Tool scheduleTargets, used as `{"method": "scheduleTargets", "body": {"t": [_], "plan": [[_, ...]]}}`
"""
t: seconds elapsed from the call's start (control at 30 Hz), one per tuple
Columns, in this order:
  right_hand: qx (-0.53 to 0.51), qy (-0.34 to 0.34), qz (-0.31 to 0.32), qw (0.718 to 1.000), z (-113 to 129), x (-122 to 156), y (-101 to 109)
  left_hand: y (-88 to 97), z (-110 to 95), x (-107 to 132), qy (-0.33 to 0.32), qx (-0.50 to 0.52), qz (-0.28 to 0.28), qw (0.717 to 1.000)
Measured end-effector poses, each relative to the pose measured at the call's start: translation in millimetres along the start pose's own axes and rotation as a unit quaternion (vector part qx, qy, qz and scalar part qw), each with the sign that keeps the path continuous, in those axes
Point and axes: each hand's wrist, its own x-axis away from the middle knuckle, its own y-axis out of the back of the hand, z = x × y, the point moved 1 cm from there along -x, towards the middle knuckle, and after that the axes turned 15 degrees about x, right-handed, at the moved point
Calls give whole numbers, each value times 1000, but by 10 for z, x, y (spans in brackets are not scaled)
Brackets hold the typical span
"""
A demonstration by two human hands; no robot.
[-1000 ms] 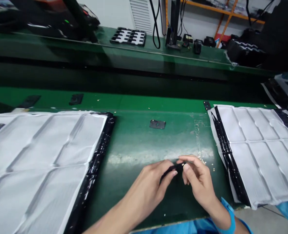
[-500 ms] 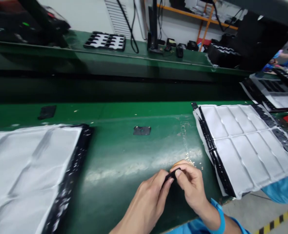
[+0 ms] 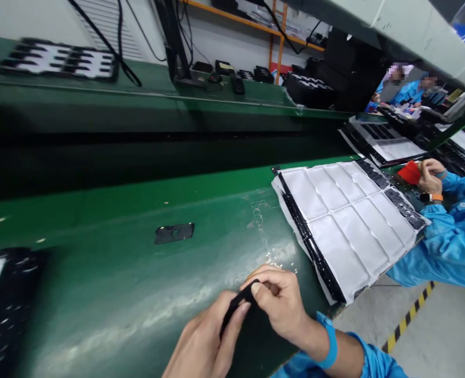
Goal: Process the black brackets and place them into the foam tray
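A small flat black piece point(image 3: 238, 303), narrow and edge-on to me, is held between both hands above the green bench point(image 3: 110, 294). My left hand point(image 3: 207, 331) is closed on its lower left part, fingers and thumb on either side. My right hand point(image 3: 282, 302) pinches its upper right end with the thumb on top. The fingers cover much of the piece, so its exact kind cannot be made out. Beyond the hands, a flat dark plate-like part point(image 3: 174, 233) with a hole in the middle lies on the bench.
A stack of white sheets with black trays point(image 3: 342, 210) lies to the right. Another dark-edged tray point(image 3: 16, 294) is at the left edge. A co-worker's hands point(image 3: 431, 176) hold something red beyond the stack. Small pale crumbs point(image 3: 274, 258) are scattered behind my hands.
The view has swung to the right, bringing the co-worker's hands and sleeves into sight. Both hands keep hold of the black piece, and more of it shows between them.
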Motion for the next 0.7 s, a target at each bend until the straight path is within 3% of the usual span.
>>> {"method": "scheduleTargets", "body": {"t": [0.3,0.4,0.47,0.6,0.7], "plan": [[-9,-10,40,999,-98,30,53,-6,-52,-80,92,35,31,995],[-4,-27,84,996,-139,31,114,12,-29,-88,105,35,36,993],[29,-18,107,994,-148,6,200,16,-18,-102,114,31,49,992],[161,40,77,983,-86,-66,372,12,-17,-156,127,33,81,988],[189,35,96,977,-26,-81,382,25,-26,-191,130,81,89,984]]}}
